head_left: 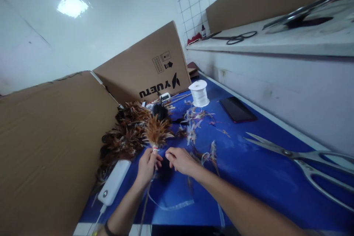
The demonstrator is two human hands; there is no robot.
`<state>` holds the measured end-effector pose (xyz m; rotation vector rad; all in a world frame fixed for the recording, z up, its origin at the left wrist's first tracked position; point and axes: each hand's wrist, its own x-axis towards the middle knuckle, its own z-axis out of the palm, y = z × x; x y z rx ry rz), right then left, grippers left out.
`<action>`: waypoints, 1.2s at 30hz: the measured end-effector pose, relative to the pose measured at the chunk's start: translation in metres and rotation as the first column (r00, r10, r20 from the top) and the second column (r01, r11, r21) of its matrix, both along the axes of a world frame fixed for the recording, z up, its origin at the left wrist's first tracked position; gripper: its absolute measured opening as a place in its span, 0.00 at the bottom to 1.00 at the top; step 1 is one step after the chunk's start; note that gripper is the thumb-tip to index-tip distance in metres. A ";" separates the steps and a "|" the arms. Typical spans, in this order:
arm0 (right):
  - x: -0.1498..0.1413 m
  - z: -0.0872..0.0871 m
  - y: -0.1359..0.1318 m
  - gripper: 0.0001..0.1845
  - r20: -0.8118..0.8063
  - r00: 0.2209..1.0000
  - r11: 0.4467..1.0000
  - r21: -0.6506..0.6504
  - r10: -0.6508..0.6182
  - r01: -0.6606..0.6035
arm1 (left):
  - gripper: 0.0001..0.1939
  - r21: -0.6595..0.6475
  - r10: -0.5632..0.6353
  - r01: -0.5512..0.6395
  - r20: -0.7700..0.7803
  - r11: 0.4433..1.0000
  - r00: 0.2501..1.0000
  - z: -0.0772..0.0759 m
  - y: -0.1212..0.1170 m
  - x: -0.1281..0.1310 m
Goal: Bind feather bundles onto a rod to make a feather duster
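Note:
My left hand (147,164) is closed around the neck of a small feather duster (156,131), whose brown feathers fan upward. A white and red band shows just above my fingers, and a thin stick runs down below the hand. Just to the right, my right hand (178,158) is curled with thumb and fingers together; whatever it pinches, if anything, is too small to tell. A clear ribbon (174,206) loops on the blue table below both hands.
Brown feather bundles (124,132) lie at left beside a white power bank (114,182) with a cable. A ribbon spool (199,94), a phone (238,109) and large scissors (298,156) rest on the table (249,184). Cardboard (138,66) walls the left and back; a shelf (265,44) runs along the right.

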<state>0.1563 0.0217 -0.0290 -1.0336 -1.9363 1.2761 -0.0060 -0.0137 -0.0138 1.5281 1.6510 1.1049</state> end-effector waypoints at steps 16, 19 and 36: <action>-0.001 0.012 -0.036 0.16 -0.395 0.704 0.542 -0.452 0.591 -0.709 | 0.19 0.227 0.100 -0.287 0.598 0.931 0.795 0.053 0.043 -0.017; 0.001 0.012 -0.027 0.12 -0.364 0.767 0.660 -0.392 0.528 -0.640 | 0.20 0.221 0.144 -0.353 0.630 0.909 0.763 0.052 0.055 -0.022; 0.000 -0.004 0.014 0.22 -0.392 0.906 0.925 -0.379 -0.159 -0.002 | 0.20 0.275 0.007 -0.223 0.616 0.935 0.788 0.022 0.086 0.035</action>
